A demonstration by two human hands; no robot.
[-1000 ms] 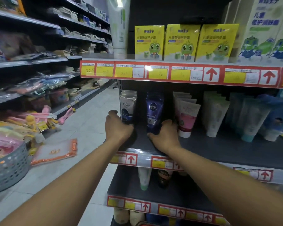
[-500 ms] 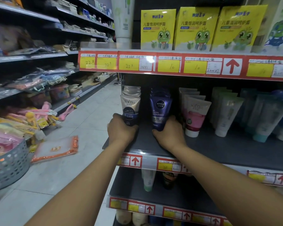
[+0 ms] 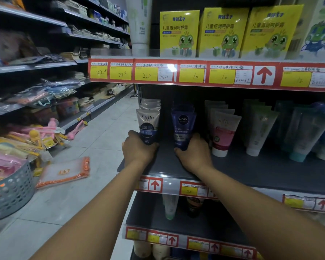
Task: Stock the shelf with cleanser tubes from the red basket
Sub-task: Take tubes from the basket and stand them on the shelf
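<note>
On the dark middle shelf (image 3: 251, 171) stand rows of cleanser tubes, cap down. My left hand (image 3: 138, 150) grips the base of the front Softto tube (image 3: 148, 124), beige and navy, at the shelf's left end. My right hand (image 3: 194, 153) grips the base of the front blue Nivea Men tube (image 3: 183, 124), just to the right of it. More tubes stand in a row behind each. A white and pink tube (image 3: 223, 132) stands right of my right hand. The red basket is out of view.
Pale green and blue tubes (image 3: 304, 128) fill the shelf's right side. Yellow boxes (image 3: 221, 32) stand on the shelf above. A grey basket (image 3: 11, 190) and an orange-edged packet (image 3: 64, 171) lie on the tiled aisle floor at left, beside more shelving.
Both hands have drawn the front tubes toward the shelf's front edge. The view has moved closer and tilted up slightly.
</note>
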